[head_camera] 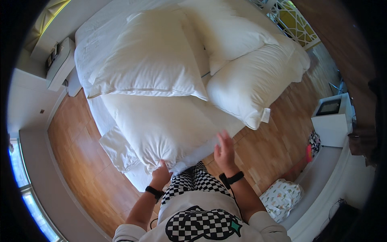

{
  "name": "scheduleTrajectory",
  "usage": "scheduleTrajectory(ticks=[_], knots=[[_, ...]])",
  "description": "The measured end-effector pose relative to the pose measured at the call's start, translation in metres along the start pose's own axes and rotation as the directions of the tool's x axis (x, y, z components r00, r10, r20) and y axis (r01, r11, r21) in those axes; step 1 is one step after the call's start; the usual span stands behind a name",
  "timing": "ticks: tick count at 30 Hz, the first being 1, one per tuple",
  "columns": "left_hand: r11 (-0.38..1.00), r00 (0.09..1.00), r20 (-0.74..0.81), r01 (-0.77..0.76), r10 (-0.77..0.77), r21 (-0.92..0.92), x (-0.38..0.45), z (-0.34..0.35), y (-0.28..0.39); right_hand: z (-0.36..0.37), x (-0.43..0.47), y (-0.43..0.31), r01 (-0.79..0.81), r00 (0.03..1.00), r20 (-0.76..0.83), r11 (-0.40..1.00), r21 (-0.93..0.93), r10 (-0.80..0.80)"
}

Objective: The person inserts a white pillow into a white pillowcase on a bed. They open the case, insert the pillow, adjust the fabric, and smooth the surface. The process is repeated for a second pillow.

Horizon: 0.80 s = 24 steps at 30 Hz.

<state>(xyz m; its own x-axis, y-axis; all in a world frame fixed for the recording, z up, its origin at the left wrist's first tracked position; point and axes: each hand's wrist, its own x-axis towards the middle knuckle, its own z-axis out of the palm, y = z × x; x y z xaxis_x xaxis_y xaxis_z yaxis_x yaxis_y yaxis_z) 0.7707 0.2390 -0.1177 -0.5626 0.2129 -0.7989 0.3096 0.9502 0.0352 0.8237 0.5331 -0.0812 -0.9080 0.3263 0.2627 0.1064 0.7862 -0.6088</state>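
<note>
A white pillow (160,121) lies at the near end of the bed, and my left hand (161,175) grips its lower edge, where the fabric bunches up. My right hand (225,151) is raised with its fingers apart, a little blurred, just right of the pillow and holding nothing. Crumpled white fabric (118,148) lies to the left of the pillow. Beyond it rests a large white pillow (151,54), partly over the near one. Two more white pillows, one farther back (232,33) and one with a tag at its corner (245,84), overlap at the right.
The white-covered bed (87,63) fills the middle, with wooden floor (78,151) on both sides. A white cabinet (331,124) stands at the right. Below it, a bundle of patterned fabric (281,198) lies by a low ledge. A white shelf (62,65) juts out at the left wall.
</note>
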Motion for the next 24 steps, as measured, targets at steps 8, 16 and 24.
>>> scheduleTrajectory(ticks=[8, 16, 24], knots=[[0.755, 0.703, -0.526, -0.635, 0.478, -0.162, -0.014, -0.101, 0.119, -0.102, 0.091, 0.068, -0.180, 0.969, -0.204, 0.961, -0.208, 0.137], [0.708, 0.511, -0.728, -0.704, 0.457, -0.050, 0.009, -0.152, 0.283, -0.076, 0.054, 0.146, -0.099, 0.994, 0.048, 0.989, 0.113, 0.094], [0.950, 0.794, -0.544, -0.310, 0.273, 0.024, 0.072, -0.188, 0.418, -0.129, 0.028, 0.190, 0.031, 0.989, 0.121, 0.921, 0.387, -0.084]])
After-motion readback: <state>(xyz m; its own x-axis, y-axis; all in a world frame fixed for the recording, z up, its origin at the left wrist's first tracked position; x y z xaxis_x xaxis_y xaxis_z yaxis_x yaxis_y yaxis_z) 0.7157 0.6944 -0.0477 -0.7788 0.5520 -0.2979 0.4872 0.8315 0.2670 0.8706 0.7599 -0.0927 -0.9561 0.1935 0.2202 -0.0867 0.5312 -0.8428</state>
